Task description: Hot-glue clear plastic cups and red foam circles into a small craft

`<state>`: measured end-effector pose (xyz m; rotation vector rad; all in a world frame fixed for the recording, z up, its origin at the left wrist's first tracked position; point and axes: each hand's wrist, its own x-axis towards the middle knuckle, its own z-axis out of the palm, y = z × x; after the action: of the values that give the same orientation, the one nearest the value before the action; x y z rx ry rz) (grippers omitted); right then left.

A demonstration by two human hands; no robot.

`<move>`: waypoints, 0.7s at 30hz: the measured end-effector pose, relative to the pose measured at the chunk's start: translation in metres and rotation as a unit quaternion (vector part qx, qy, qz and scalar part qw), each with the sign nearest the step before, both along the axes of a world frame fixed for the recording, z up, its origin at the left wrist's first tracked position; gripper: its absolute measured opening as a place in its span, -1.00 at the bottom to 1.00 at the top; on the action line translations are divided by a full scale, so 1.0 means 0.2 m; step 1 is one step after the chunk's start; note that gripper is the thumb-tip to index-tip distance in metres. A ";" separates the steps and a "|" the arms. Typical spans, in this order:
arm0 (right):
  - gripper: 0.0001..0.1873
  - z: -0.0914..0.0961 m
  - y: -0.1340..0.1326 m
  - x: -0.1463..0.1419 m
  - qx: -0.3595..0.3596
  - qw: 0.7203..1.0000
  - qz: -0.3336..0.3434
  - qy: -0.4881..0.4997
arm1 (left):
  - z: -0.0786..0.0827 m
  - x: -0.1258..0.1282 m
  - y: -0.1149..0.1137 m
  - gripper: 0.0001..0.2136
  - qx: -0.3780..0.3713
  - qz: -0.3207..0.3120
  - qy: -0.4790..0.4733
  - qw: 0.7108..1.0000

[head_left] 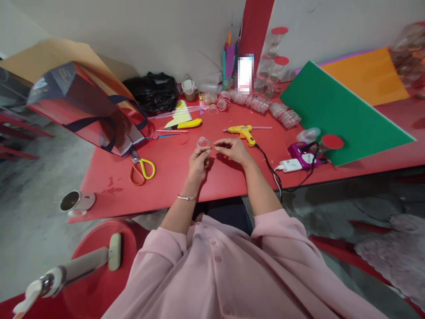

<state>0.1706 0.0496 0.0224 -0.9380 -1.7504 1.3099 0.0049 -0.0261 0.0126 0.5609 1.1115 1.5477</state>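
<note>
My left hand (pixel 199 165) is closed above the red table, thumb and forefinger pressed together. My right hand (pixel 233 151) faces it from the right, its thumb and fingertips brought close in a pinch. The fingertips of both hands almost meet, and whatever lies between them is too small to make out. Just beyond my left fingers sits a small clear plastic dome lid (pixel 202 141). A yellow glue gun (pixel 241 131) lies past my right hand, its nozzle pointing left and its black cord running toward me.
Scissors (pixel 142 170) and a yellow cutter knife (pixel 186 124) lie to the left, by a large paper bag (pixel 79 102). Rows of clear plastic cups (pixel 259 104) stretch along the back. At right are a purple power strip (pixel 303 155) and a green board (pixel 341 115). A mug (pixel 84 200) stands near the left corner.
</note>
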 end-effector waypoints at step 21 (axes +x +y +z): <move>-0.74 0.00 0.00 0.01 -0.055 0.997 0.026 0.043 | 0.00 0.00 -0.01 -0.77 0.000 -0.011 -0.022 1.000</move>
<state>0.1731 0.0494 0.0221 -0.8885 -1.6603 1.4718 0.0050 -0.0272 0.0135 0.5346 1.0691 1.5347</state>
